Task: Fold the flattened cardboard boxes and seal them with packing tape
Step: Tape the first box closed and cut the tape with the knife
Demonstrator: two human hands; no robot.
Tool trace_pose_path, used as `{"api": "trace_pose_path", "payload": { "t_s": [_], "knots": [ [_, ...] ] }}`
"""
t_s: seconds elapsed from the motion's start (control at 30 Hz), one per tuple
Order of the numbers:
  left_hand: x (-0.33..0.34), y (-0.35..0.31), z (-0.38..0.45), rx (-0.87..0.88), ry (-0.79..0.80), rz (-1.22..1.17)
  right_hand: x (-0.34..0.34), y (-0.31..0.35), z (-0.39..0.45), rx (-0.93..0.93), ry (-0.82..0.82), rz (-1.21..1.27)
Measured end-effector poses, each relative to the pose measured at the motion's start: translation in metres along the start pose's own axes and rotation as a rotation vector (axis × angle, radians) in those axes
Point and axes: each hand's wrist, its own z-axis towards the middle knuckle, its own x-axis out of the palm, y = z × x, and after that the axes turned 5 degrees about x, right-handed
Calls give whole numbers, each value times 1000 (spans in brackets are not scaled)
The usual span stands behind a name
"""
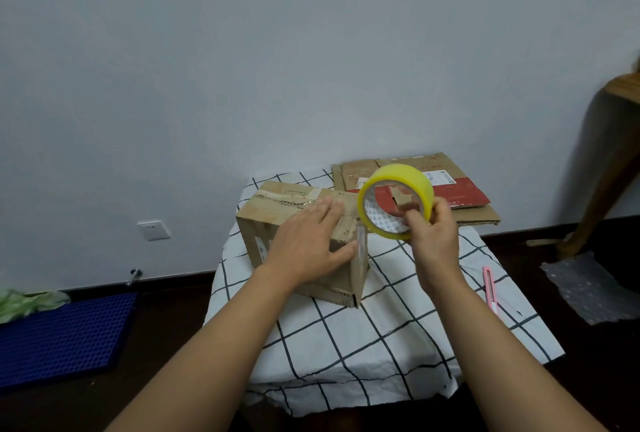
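Observation:
A folded brown cardboard box [273, 220] stands on a small table under a white cloth with black grid lines [363, 338]. My left hand [308, 241] lies flat on the box top near its right corner, fingers straight, thumb down the near side. My right hand [433, 234] grips a yellow roll of packing tape [398, 199] held up just right of the box. A clear strip of tape [362, 248] runs from the roll down over the box's right corner. Flattened cardboard boxes [460, 192] lie at the back of the table.
A pink utility knife [490, 289] lies on the cloth at the right. On the dark floor there is a blue perforated mat [62, 338] at left and a sheet of bubble wrap [588, 286] at right. A wooden furniture leg [602, 168] stands far right.

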Motion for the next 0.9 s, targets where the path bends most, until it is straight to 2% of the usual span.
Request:
{"api": "trace_pose_path", "payload": {
  "t_s": [0.47, 0.6, 0.9],
  "knots": [
    [2, -16, 7, 117, -30, 4, -17, -34, -6, 97, 156, -6],
    [2, -13, 9, 135, -28, 39, -16, -33, -4, 98, 145, 28],
    [7, -6, 14, 108, -72, 48, -10, -46, -9, 92, 98, -84]
  ]
}}
